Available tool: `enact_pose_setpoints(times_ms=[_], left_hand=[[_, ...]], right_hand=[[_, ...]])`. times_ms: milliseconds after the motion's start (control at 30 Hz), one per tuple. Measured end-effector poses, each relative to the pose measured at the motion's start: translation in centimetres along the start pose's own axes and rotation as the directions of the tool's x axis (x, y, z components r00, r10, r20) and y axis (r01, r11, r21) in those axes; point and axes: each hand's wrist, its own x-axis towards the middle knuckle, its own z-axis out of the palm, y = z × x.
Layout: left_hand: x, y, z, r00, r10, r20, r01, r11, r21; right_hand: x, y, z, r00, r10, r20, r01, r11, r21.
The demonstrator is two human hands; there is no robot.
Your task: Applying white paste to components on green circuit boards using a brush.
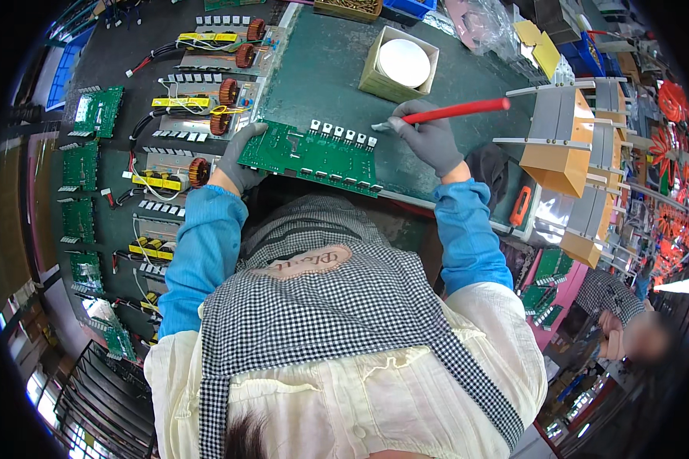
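Note:
My left hand [243, 157], in a grey glove, grips the left end of a green circuit board [291, 155]. The board is held tilted above the bench's front edge. Metal-tabbed transistors [343, 133] stand in a row along its far edge, and another row lines its near edge. In my gloved right hand [430, 139] is a red-handled brush [459, 110], its handle pointing right. The brush's pale tip is just right of the board's far corner, apart from it. Beyond the hands stands an open cardboard box [377, 76] with a round white surface [404, 63] inside.
To the left lie heatsink assemblies [199, 122] with copper coils and wires, and several green boards [80, 167]. An orange-handled cutter [521, 206] lies at the right, near tan-and-grey panels [563, 141] on metal rails. Another person [612, 302] is at the lower right.

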Motion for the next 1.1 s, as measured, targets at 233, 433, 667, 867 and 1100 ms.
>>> enact_pose_setpoints(times_ms=[233,433,667,867,1100], left_hand=[[0.9,-0.4,-0.9,0.999,0.021,0.040,-0.020,1.000,-0.006],[0.4,-0.5,-0.7,0.999,0.028,0.036,-0.028,1.000,-0.004],[0.9,-0.5,-0.9,0.998,0.025,0.058,-0.024,1.000,-0.011],[0.5,-0.4,-0.8,0.997,0.021,0.074,-0.020,1.000,-0.019],[0.8,-0.6,-0.9,0.998,0.028,0.052,-0.026,0.999,-0.030]], right_hand=[[0.0,-0.3,0.1,0.993,0.005,0.116,0.003,0.997,-0.075],[-0.2,-0.1,0.1,0.991,0.058,0.121,-0.054,0.998,-0.037],[0.0,-0.1,-0.7,0.985,0.109,0.138,-0.121,0.989,0.090],[0.2,-0.4,-0.1,0.989,0.137,0.048,-0.140,0.988,0.060],[1.0,-0.9,1.3,0.982,0.050,0.184,-0.054,0.998,0.017]])
